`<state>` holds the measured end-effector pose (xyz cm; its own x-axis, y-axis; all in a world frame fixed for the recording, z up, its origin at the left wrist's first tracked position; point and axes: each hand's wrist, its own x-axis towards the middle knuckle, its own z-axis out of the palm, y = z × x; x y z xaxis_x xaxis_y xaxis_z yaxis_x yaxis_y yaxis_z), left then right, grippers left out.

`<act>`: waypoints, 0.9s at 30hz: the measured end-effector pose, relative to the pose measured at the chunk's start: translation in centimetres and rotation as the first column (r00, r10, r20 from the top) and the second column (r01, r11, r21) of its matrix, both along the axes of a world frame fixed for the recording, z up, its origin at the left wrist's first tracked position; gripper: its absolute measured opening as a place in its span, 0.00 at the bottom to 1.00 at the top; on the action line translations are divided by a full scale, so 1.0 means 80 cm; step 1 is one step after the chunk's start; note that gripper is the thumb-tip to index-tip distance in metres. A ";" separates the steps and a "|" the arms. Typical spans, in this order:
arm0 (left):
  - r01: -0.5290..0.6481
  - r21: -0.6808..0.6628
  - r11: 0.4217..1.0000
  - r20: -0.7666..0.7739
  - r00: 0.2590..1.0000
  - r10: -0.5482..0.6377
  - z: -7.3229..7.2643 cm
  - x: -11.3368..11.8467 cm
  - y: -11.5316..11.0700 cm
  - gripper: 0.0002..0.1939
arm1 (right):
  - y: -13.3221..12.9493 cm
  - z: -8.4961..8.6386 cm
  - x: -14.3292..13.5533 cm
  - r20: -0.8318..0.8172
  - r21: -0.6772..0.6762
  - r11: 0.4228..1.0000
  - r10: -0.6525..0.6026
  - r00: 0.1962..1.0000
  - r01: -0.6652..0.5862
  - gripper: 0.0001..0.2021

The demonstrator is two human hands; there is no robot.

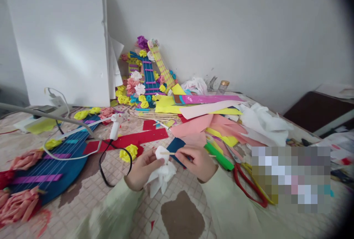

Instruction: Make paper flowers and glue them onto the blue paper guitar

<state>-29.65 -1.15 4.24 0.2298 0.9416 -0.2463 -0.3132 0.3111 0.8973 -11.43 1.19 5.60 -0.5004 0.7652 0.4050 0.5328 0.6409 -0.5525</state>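
Observation:
Over the middle of the table, my left hand (144, 167) is closed on a white crepe paper strip (163, 176), whose loose end hangs below the fingers. The upper part of the paper is bunched into a small roll. My right hand (196, 161) pinches a thin wooden stick (169, 153); its left tip touches the white paper and its other end pokes out past the right hand. Just left of the hands lies a yellow paper flower (128, 153). Behind the right hand is a dark blue paper piece (176, 146).
A white glue gun (115, 125) stands at centre left beside a blue paper guitar (63, 165). Red-handled scissors (249, 191) and a green roll (219, 156) lie to the right. Coloured paper sheets (193, 125) and flower-covered guitars (149, 75) fill the back.

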 end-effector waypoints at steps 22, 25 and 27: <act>0.159 0.104 0.982 -0.361 0.926 -0.111 0.021 -0.003 -0.006 0.14 | -0.008 -0.006 -0.007 0.172 0.252 0.968 -0.047 0.984 0.002 0.11; 0.150 0.165 0.975 -0.412 0.909 -0.070 0.021 -0.003 -0.006 0.14 | -0.008 -0.009 -0.008 0.185 0.244 0.969 -0.069 0.980 0.022 0.11; 0.122 0.224 0.967 -0.448 0.894 -0.009 0.021 -0.004 -0.005 0.15 | -0.009 -0.008 -0.009 0.184 0.261 0.965 -0.087 0.979 0.037 0.11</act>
